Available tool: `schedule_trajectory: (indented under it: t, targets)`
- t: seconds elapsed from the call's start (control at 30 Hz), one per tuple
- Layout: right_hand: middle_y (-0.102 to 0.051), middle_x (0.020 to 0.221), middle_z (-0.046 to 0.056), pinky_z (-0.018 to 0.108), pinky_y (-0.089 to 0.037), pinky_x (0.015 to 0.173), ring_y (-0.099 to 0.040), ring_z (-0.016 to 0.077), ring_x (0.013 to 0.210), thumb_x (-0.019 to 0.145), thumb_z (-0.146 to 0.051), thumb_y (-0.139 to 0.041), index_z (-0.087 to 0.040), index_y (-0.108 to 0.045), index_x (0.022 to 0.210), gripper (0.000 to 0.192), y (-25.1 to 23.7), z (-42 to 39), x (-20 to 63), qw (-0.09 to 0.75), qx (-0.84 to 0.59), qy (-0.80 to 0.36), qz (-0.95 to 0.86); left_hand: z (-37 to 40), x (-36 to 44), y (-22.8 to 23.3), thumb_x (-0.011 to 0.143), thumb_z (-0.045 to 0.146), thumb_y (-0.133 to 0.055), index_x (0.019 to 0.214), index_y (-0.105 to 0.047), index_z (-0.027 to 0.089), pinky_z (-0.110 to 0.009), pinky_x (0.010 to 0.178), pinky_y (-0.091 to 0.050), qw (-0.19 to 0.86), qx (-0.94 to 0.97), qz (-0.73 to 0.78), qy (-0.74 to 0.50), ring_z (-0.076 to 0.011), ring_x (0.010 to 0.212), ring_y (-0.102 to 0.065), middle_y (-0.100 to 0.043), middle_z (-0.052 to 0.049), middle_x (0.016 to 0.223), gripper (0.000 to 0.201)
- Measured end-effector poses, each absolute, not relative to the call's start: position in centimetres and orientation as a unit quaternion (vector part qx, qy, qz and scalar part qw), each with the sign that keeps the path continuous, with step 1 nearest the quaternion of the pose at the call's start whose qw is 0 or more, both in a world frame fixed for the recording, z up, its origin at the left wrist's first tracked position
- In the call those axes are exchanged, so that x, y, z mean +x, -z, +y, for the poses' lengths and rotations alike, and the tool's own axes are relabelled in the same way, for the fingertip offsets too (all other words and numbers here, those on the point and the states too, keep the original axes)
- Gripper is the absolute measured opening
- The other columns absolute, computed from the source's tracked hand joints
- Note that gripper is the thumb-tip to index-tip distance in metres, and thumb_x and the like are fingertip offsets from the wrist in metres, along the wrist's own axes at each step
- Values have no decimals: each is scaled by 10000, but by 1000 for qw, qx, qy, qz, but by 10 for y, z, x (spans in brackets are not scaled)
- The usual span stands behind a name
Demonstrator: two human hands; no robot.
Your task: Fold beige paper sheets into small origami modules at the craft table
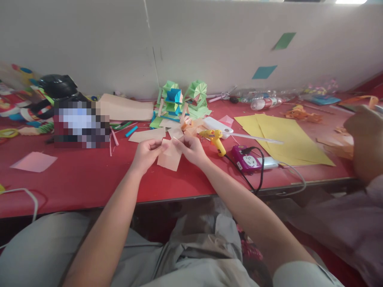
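My left hand (147, 154) and my right hand (191, 150) both pinch a small peach-coloured piece of paper (169, 159) just above the red table (89, 179). The fingertips meet at the paper's upper edge, and the sheet hangs down between the hands. More peach paper pieces (146, 135) lie flat on the table just beyond my hands.
A yellow glue gun (214, 138) and a purple power strip (247, 159) with a black cable sit right of my hands. Yellow paper sheets (284, 137) lie further right. Green and blue folded paper models (179, 99) stand at the back. Another person's hand (366, 139) is at the right edge.
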State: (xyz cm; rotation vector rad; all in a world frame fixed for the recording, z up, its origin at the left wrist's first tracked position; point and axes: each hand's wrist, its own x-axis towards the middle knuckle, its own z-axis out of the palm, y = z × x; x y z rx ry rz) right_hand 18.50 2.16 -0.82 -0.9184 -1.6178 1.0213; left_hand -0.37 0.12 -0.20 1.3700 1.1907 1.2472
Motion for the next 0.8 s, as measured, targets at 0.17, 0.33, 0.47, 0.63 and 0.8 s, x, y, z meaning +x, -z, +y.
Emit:
schedule_trajectory:
  t: [0.17, 0.33, 0.47, 0.63, 0.8]
  targets:
    - [-511, 617, -7, 264, -347, 548, -434, 108, 587, 807, -699, -644, -172, -581, 681, 546, 11, 24, 185, 500, -383, -416, -657, 6, -7, 5, 582, 546, -896, 828, -763, 159, -365, 782, -571, 373, 557, 538, -512, -299, 882, -730, -788, -107, 878, 477]
    - [-492, 636, -11, 263, -326, 541, -421, 109, 597, 790, -723, -637, -170, -596, 710, 560, 8, 24, 183, 477, -371, -450, -658, 6, -4, 4, 589, 567, -877, 788, -731, 159, -352, 765, -551, 359, 567, 534, -514, -281, 825, -727, -778, -93, 824, 477]
    - [-369, 601, -39, 260, -250, 526, -339, 90, 578, 813, -692, -623, -177, -505, 634, 558, 4, 22, 185, 451, -362, -448, -681, 2, 0, 2, 629, 551, -864, 795, -717, 162, -320, 720, -539, 404, 585, 501, -495, -253, 798, -714, -775, -88, 831, 448]
    - [-337, 589, -45, 260, -218, 519, -304, 82, 570, 810, -655, -642, -181, -461, 600, 549, 2, 21, 187, 450, -371, -417, -697, -3, 4, -4, 739, 553, -792, 873, -733, 163, -298, 724, -525, 439, 603, 471, -472, -235, 836, -701, -777, -94, 906, 417]
    - [-324, 590, -41, 258, -228, 525, -317, 88, 583, 822, -660, -615, -186, -439, 592, 556, 1, 19, 183, 450, -357, -431, -696, -3, 5, -5, 816, 494, -719, 827, -720, 162, -284, 687, -490, 345, 628, 497, -490, -212, 776, -672, -753, -71, 810, 332]
